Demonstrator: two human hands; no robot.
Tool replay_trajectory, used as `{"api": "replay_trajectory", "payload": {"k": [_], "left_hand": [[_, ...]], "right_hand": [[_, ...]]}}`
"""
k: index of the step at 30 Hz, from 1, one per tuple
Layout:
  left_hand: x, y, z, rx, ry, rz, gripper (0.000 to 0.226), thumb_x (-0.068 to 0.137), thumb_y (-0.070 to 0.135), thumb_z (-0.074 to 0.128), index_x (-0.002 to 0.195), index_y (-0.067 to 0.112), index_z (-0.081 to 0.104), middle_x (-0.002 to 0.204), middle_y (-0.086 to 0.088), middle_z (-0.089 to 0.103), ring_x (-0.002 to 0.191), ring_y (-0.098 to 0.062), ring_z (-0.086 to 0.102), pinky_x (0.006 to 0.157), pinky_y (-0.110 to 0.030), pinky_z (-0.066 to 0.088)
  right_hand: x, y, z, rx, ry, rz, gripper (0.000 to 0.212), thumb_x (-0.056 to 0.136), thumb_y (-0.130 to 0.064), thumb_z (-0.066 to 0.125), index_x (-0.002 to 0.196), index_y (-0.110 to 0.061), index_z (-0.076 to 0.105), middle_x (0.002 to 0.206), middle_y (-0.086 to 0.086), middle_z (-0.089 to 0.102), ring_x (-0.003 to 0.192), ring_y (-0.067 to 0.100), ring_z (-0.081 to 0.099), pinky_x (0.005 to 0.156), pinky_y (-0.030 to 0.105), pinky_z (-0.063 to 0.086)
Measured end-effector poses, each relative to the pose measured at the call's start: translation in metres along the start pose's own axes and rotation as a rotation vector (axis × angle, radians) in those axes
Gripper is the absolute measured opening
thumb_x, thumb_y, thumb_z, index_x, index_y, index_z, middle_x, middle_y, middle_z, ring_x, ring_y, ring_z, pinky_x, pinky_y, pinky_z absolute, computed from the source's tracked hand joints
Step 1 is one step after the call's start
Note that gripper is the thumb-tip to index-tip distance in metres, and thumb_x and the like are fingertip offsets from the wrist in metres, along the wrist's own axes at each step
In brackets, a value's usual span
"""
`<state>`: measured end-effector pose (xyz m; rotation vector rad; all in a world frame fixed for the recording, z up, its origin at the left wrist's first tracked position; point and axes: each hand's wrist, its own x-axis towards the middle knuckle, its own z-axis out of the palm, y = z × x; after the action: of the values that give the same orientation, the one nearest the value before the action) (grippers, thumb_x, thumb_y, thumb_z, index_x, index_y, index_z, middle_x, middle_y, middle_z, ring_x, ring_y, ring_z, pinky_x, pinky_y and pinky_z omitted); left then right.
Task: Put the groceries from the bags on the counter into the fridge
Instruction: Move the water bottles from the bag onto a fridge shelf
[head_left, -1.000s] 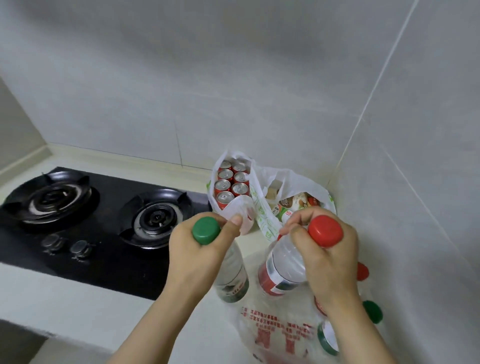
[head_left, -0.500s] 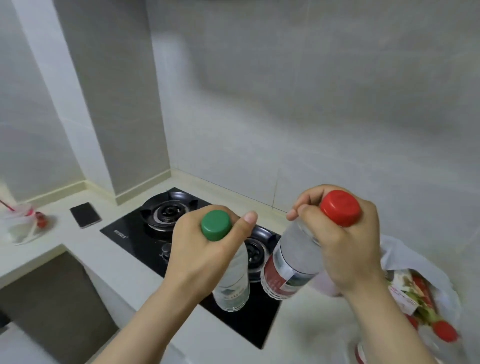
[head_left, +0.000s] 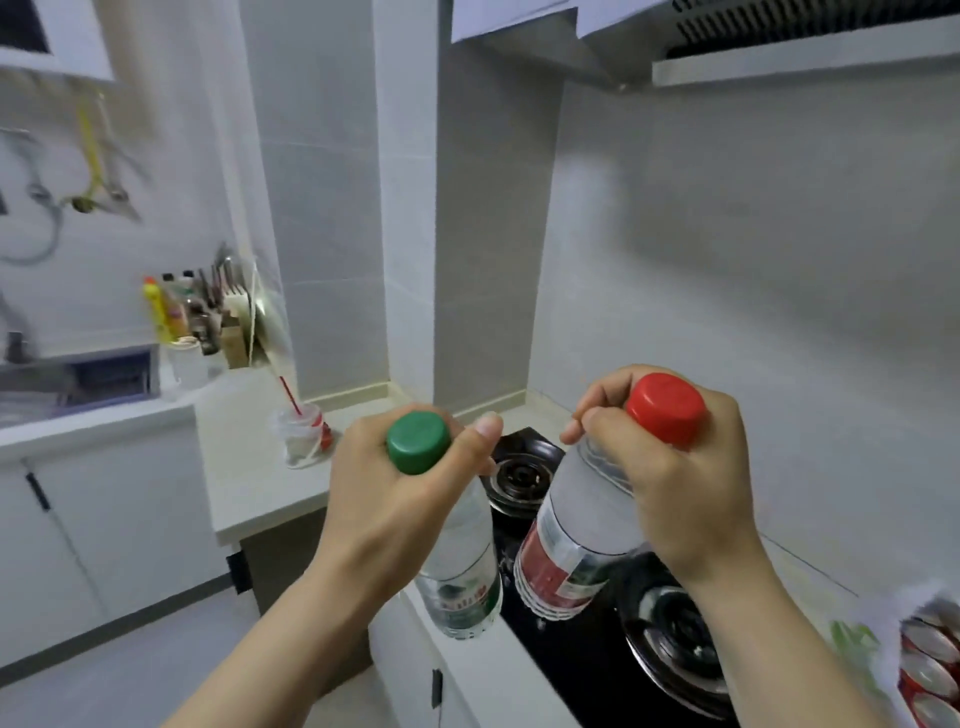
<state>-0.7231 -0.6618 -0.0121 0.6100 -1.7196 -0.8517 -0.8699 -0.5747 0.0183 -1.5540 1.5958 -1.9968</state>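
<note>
Groceries in carry: green-capped bottle and red-capped bottle, hanging above the near edge of the stove. The walk to the fridge likely goes best with firm neck grips and the bottles apart, unswung. Left hand curls tight round the green neck below its cap; right hand grips the red likewise. Bagged cans sit at right; tabletop beyond. No fridge shows.

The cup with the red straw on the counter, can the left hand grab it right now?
Probably not yet. Nothing blocks the way to the cup, but the left hand is full: it grips the green-capped bottle by the neck. It would need to put that down first.
</note>
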Motion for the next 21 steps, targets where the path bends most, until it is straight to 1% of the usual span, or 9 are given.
{"api": "replay_trajectory", "payload": {"k": [3,5,9,11,13,15,18,19,21], "left_hand": [[0.004,-0.002,-0.025,0.072,0.106,0.006,0.041,0.075,0.055,0.058,0.057,0.020,0.068,0.062,0.004,0.069,0.062,-0.007,0.064,0.055,-0.011,0.044],[0.006,-0.002,-0.041,0.124,0.169,-0.007,0.041,0.074,0.056,0.058,0.058,0.020,0.069,0.064,0.007,0.071,0.064,-0.005,0.065,0.056,-0.010,0.045],[0.012,0.007,-0.072,0.248,0.338,-0.001,0.041,0.072,0.056,0.059,0.058,0.018,0.068,0.062,0.008,0.070,0.062,-0.004,0.064,0.054,-0.006,0.042],[0.011,0.015,-0.084,0.320,0.421,0.000,0.040,0.073,0.054,0.062,0.058,0.017,0.068,0.062,0.008,0.069,0.062,-0.004,0.063,0.056,-0.005,0.041],[0.006,0.022,-0.097,0.381,0.509,-0.013,0.035,0.074,0.046,0.067,0.059,0.015,0.069,0.061,0.007,0.070,0.062,-0.005,0.064,0.058,-0.005,0.042],[-0.003,0.031,-0.108,0.439,0.576,-0.025,0.030,0.076,0.039,0.066,0.060,0.014,0.069,0.061,0.006,0.070,0.062,-0.005,0.064,0.059,-0.005,0.042],[-0.026,0.043,-0.125,0.534,0.685,-0.046,0.031,0.077,0.039,0.065,0.058,0.014,0.070,0.060,0.005,0.070,0.059,-0.004,0.063,0.057,-0.006,0.041],[-0.035,0.048,-0.130,0.550,0.723,-0.060,0.032,0.077,0.039,0.065,0.058,0.014,0.070,0.060,0.005,0.070,0.059,-0.004,0.064,0.058,-0.006,0.042],[-0.052,0.058,-0.140,0.594,0.787,-0.085,0.032,0.076,0.040,0.066,0.059,0.012,0.069,0.060,0.003,0.071,0.058,-0.005,0.064,0.058,-0.007,0.042]], "right_hand": [[0.016,0.007,0.029,0.054,-0.107,-0.020,0.009,0.067,-0.011,0.060,0.060,-0.015,0.064,0.062,0.004,0.067,0.065,0.018,0.065,0.066,0.032,0.051],[0.027,0.010,0.049,0.106,-0.187,-0.043,0.009,0.066,-0.011,0.060,0.059,-0.016,0.064,0.062,0.004,0.067,0.065,0.018,0.065,0.065,0.029,0.051],[0.048,0.008,0.093,0.252,-0.345,-0.105,0.012,0.067,-0.010,0.060,0.059,-0.019,0.064,0.061,0.002,0.067,0.062,0.017,0.064,0.060,0.019,0.049],[0.055,0.004,0.112,0.312,-0.422,-0.142,0.012,0.067,-0.012,0.061,0.061,-0.021,0.065,0.061,0.000,0.067,0.062,0.015,0.064,0.059,0.018,0.050],[0.059,0.002,0.131,0.366,-0.488,-0.174,0.009,0.068,-0.014,0.061,0.064,-0.021,0.065,0.062,-0.001,0.067,0.063,0.016,0.065,0.060,0.020,0.052],[0.058,-0.001,0.149,0.432,-0.546,-0.196,0.007,0.068,-0.015,0.061,0.066,-0.020,0.066,0.064,-0.002,0.068,0.064,0.016,0.066,0.061,0.018,0.052],[0.047,-0.007,0.176,0.524,-0.636,-0.228,0.004,0.066,-0.024,0.063,0.066,-0.021,0.066,0.065,-0.003,0.068,0.067,0.017,0.067,0.063,0.020,0.052],[0.041,-0.011,0.185,0.561,-0.672,-0.223,0.004,0.066,-0.023,0.063,0.065,-0.022,0.066,0.065,-0.003,0.068,0.067,0.017,0.067,0.064,0.021,0.053],[0.026,-0.021,0.200,0.637,-0.745,-0.203,0.007,0.067,-0.016,0.062,0.065,-0.021,0.066,0.065,-0.001,0.068,0.066,0.017,0.067,0.063,0.022,0.054]]}}
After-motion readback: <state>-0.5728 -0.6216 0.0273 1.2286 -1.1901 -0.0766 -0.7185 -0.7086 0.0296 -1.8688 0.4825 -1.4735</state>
